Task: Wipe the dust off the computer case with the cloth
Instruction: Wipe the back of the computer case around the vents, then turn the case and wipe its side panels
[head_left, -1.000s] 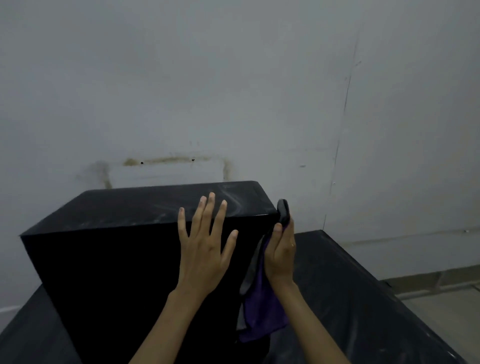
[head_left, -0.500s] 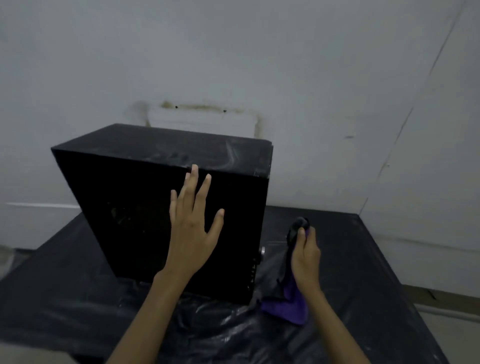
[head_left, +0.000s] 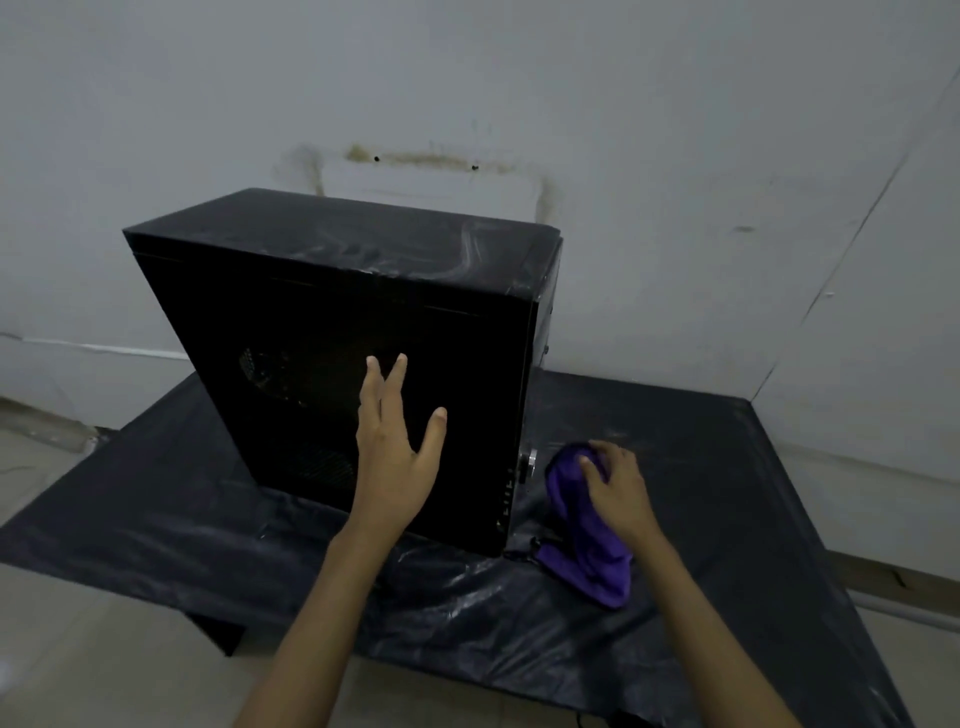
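Observation:
A black computer case (head_left: 332, 322) stands upright on a low table covered in black plastic sheeting (head_left: 701, 467). Pale dust streaks show on the case's top. My left hand (head_left: 397, 447) is held with straight, spread fingers against or just in front of the near side panel. My right hand (head_left: 615, 486) grips a purple cloth (head_left: 587, 551) bunched low at the case's front right corner, near a silver knob. The cloth's lower end trails onto the sheeting.
A stained white wall (head_left: 519, 78) rises close behind the case. Pale tiled floor (head_left: 78, 649) lies to the left and in front of the table. The sheeting is wrinkled near the table's front edge.
My right hand has come down with the cloth from the case's top right corner to its lower front corner. My left hand slid lower on the side panel. The view pulled back.

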